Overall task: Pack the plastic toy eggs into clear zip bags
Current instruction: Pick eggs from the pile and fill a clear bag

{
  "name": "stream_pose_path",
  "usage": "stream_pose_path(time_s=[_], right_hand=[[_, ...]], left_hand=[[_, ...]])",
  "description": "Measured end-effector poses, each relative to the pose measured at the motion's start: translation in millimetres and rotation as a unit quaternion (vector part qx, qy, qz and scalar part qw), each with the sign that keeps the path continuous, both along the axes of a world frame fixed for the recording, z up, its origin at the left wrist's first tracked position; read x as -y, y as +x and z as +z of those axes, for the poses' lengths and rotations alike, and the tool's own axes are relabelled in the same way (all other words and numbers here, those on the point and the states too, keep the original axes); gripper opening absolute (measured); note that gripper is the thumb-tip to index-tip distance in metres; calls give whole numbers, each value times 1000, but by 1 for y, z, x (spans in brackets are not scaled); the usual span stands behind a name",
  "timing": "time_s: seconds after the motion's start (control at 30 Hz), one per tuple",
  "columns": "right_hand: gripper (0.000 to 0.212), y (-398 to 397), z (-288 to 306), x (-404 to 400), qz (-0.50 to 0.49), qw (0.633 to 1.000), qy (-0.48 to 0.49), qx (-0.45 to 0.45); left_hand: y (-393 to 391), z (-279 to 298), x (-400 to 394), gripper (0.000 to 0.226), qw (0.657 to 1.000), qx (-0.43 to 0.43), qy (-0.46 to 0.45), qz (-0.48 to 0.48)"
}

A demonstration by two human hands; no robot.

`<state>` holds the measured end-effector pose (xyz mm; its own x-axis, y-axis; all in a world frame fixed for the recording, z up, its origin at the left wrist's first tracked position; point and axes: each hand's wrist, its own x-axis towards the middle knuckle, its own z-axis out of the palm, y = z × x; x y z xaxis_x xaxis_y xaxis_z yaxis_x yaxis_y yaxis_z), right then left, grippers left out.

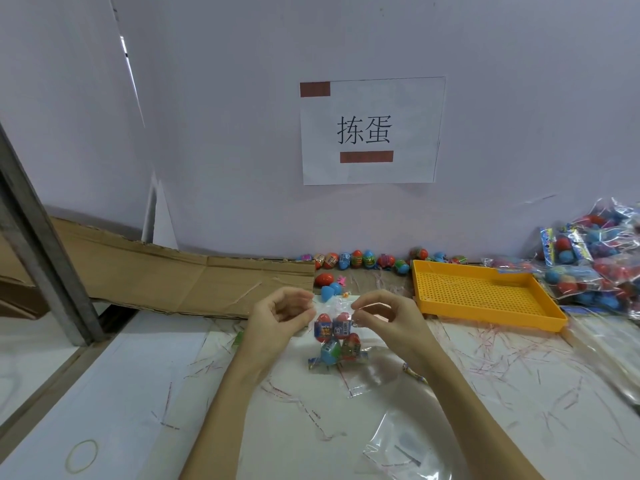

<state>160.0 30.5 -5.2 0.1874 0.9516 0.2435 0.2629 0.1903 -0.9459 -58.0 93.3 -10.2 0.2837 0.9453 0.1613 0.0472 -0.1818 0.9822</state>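
Nearest me an empty clear bag lies flat on the table. Just beyond, my left hand and right hand each pinch the top of the zip bag holding four eggs. Far right sits a yellow tray; loose eggs line the wall.

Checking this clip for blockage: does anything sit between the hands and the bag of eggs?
Nothing visible. The left hand and right hand already pinch the top of the clear bag, one at each side.
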Motion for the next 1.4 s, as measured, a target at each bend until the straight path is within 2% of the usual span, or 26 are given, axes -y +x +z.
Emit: stream_pose_path(time_s=[0.07,0.13,0.23,0.33,0.4,0.47,0.57,0.7,0.9,0.97,1.03,1.1,1.17,1.3,1.4], right_hand=[[16,-5,-1,-1,-12,1000,14,24],[22,-8,1,-1,13,999,38,20],[32,-14,5,1,77,995,66,14],[33,-22,8,1,68,995,74,-21],[28,-20,9,0,30,997,58,-36],[24,-13,8,2,12,1000,15,-13],[17,-11,7,3,34,998,-37,-39],[7,-13,8,1,15,998,-54,-32],[10,-16,4,-4,-68,995,-52,-44],[10,-17,3,-4,-59,997,-37,-34],[9,-15,3,-3,-57,997,-25,-44],[9,-13,4,-3,-62,997,-19,-49],[9,-12,5,-3,-70,996,-17,-57],[28,-11,7,0,-1,996,-62,-63],[13,-11,3,0,10,994,-106,-22]], left_hand=[[-3,0,0,40,998,-9,-9,-56],[-3,0,2,44,994,-11,6,-110],[2,5,5,26,991,-18,30,-127],[8,5,5,22,997,-18,20,-71],[8,3,4,20,1000,19,-9,2],[6,3,1,17,995,76,-46,44],[6,5,1,13,990,109,-69,56],[8,6,3,20,987,97,-108,72],[16,5,5,12,968,175,-154,96],[19,4,5,12,977,143,-119,105],[18,4,6,19,987,103,-95,75],[19,4,8,26,993,64,-96,33],[20,4,9,27,994,38,-92,41],[20,4,8,30,990,63,-76,103],[20,3,8,30,986,74,-94,117]])
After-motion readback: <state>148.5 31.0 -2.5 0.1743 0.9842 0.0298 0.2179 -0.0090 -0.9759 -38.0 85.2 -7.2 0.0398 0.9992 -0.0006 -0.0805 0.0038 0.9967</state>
